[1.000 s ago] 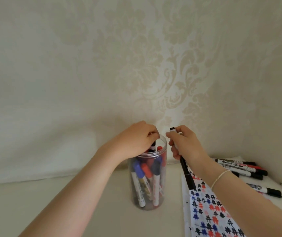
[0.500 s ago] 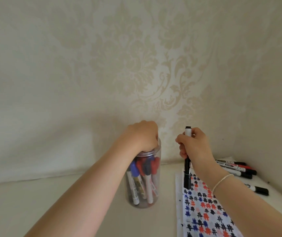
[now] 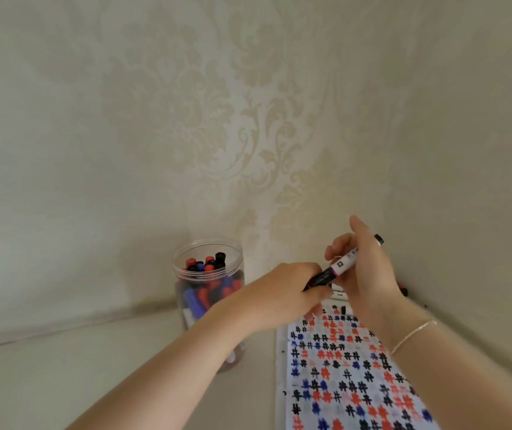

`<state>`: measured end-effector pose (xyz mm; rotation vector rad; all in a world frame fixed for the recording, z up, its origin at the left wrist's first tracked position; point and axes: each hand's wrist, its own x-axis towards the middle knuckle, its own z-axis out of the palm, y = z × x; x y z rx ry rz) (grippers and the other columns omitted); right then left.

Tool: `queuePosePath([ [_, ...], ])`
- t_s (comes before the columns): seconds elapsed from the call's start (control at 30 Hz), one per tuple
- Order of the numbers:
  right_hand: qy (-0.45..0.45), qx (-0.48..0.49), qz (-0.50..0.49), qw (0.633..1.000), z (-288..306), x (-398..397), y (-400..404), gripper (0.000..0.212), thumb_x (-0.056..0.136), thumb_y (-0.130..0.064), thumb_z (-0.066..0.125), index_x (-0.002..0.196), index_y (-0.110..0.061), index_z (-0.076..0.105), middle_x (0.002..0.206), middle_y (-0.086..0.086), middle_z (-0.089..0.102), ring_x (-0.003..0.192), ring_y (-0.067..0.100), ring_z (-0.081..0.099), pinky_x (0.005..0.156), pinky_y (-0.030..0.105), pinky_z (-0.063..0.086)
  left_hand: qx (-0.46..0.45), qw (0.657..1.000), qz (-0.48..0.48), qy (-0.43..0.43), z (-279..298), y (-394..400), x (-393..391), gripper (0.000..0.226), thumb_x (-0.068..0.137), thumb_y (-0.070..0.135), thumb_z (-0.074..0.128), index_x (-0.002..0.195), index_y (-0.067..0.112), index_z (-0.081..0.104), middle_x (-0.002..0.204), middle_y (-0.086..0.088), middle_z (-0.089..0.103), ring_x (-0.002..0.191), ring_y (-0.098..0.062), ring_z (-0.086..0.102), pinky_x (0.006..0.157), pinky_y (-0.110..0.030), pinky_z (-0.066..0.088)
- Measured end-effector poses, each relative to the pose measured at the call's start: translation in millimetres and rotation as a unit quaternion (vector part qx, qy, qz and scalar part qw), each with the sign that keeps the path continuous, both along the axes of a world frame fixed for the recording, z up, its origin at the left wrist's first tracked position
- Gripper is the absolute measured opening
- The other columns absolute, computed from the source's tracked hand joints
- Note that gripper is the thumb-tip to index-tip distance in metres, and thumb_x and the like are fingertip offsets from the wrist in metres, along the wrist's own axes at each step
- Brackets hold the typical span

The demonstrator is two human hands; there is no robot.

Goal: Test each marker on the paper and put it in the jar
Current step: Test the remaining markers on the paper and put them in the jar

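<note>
The head camera looks down at two bare arms that come up from the bottom of the frame and meet a little right of the middle. The right hand [image 3: 369, 274] has its fingers curled round a marker [image 3: 346, 262], which slants from lower left up to upper right above the table. The marker has a white body with a small label, a black tip end that pokes out past the fingers at the upper right, and a dark cap at its lower left end. The left hand [image 3: 282, 293] grips that dark cap end with curled fingers, so both hands hold the same marker. Under the hands, at the lower right of the frame, lies the paper [image 3: 344, 380], full of little black, red and blue cross marks. The jar [image 3: 208, 293] is clear and stands open-topped just left of the left arm, near the middle of the frame, with red, blue and black markers packed inside. A thin bracelet [image 3: 412, 335] sits on the right wrist. A patterned wall [image 3: 217, 119] fills the top.
</note>
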<state>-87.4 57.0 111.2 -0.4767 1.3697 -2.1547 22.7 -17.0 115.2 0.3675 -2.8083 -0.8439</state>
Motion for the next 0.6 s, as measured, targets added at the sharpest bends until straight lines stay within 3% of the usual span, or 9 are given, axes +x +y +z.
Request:
queuePosePath([
  [0.07, 0.027, 0.027, 0.045, 0.998, -7, -4, 11, 0.048, 0.086, -0.049, 0.057, 0.054, -0.015, 0.048, 0.056, 0.004, 0.047, 0.047, 0.016, 0.037, 0.058, 0.032, 0.035, 0.007, 0.999, -0.024, 0.020, -4, 4, -1, 0.010, 0.100, 0.032, 0.044, 0.095, 0.027, 0.051, 0.083, 0.003, 0.066, 0.067, -0.009, 0.062, 0.066, -0.026, 0.051],
  [0.17, 0.071, 0.038, 0.142, 0.987, -17, -8, 27, 0.033, 0.072, -0.030, 0.073, 0.061, -0.013, 0.047, 0.058, 0.005, 0.036, 0.047, 0.014, 0.033, 0.056, 0.030, 0.032, 0.011, 0.997, -0.051, 0.053, -11, 5, -1, 0.010, 0.099, 0.032, 0.046, 0.101, 0.027, 0.054, 0.086, 0.002, 0.065, 0.074, -0.017, 0.063, 0.071, -0.036, 0.052],
  [0.27, 0.102, 0.056, 0.198, 0.973, -23, -11, 40, 0.026, 0.077, -0.017, 0.072, 0.068, -0.008, 0.049, 0.057, 0.005, 0.040, 0.048, 0.014, 0.037, 0.055, 0.028, 0.033, 0.050, 0.994, -0.085, 0.045, -18, 7, 1, 0.022, 0.099, 0.030, 0.046, 0.115, 0.020, 0.058, 0.074, 0.020, 0.060, 0.058, 0.001, 0.051, 0.059, -0.021, 0.045],
  [0.33, 0.107, 0.076, 0.203, 0.970, -25, -11, 45, 0.024, 0.084, -0.013, 0.067, 0.068, -0.008, 0.050, 0.058, 0.006, 0.044, 0.047, 0.014, 0.041, 0.048, 0.023, 0.036, 0.087, 0.990, -0.105, 0.025, -20, 8, 3, 0.016, 0.100, 0.029, 0.045, 0.110, 0.022, 0.056, 0.059, 0.025, 0.053, 0.048, 0.005, 0.046, 0.052, -0.011, 0.037],
  [0.43, 0.091, 0.075, 0.200, 0.973, -28, -10, 50, 0.020, 0.088, -0.011, 0.062, 0.071, -0.005, 0.053, 0.065, 0.011, 0.050, 0.051, 0.018, 0.048, 0.049, 0.024, 0.043, 0.127, 0.986, -0.106, -0.019, -20, 6, 7, 0.015, 0.100, 0.033, 0.042, 0.095, 0.024, 0.052, 0.064, 0.013, 0.051, 0.053, -0.002, 0.047, 0.061, -0.019, 0.045],
  [0.5, 0.098, 0.084, 0.216, 0.968, -29, -9, 52, 0.019, 0.088, -0.016, 0.063, 0.077, -0.002, 0.058, 0.071, 0.014, 0.055, 0.060, 0.023, 0.055, 0.058, 0.030, 0.050, 0.144, 0.983, -0.101, -0.044, -22, 4, 6, 0.020, 0.101, 0.033, 0.041, 0.090, 0.020, 0.052, 0.070, 0.007, 0.052, 0.061, -0.010, 0.051, 0.066, -0.024, 0.048],
  [0.6, 0.131, 0.100, 0.241, 0.956, -27, -8, 54, 0.022, 0.082, -0.021, 0.072, 0.078, -0.002, 0.060, 0.070, 0.015, 0.058, 0.062, 0.025, 0.057, 0.061, 0.031, 0.051, 0.157, 0.980, -0.106, -0.060, -24, 5, 7, 0.020, 0.102, 0.031, 0.038, 0.091, 0.021, 0.052, 0.069, 0.010, 0.053, 0.057, -0.007, 0.049, 0.060, -0.024, 0.044],
])
